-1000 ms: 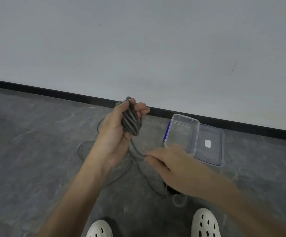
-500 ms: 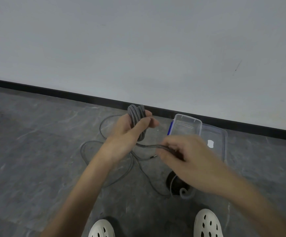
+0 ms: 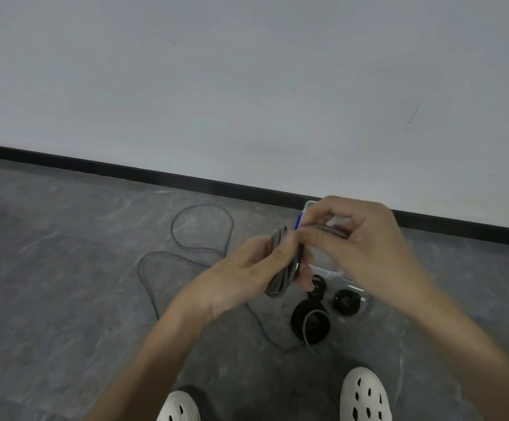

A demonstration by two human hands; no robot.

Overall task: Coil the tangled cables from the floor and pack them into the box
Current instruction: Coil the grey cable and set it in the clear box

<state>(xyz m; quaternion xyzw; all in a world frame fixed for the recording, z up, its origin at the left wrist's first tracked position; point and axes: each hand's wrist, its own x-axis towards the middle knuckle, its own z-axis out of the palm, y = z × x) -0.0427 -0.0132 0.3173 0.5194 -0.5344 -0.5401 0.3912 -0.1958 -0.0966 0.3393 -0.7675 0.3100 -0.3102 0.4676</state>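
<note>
Two hands on one gray cable, held up over the floor (image 3: 65, 268). Closes the left hand (image 3: 247, 278) grip round a bundled coil (image 3: 280, 282) of it, fingers curled about the loops and thumb laid across them. Pinches the free strand (image 3: 329, 230) in the right hand (image 3: 365, 247) grip, narrow, between thumb and fingers, just beside the top of the coil, with the two hands almost touching. Loose loops (image 3: 201, 229) of the same gray cable on the floor, left of the hands and toward the far edge. Mostly hidden behind both hands, near the far edge by the black baseboard (image 3: 125, 171): the clear box (image 3: 309, 206), showing only a corner, a blue latch (image 3: 298, 221) and a bit of its near wall. Three black coils (image 3: 310, 325) on the floor just on the near side of the box, the largest crossed by a thin gray strand. Two white shoes (image 3: 365, 396) at the near edge.
</note>
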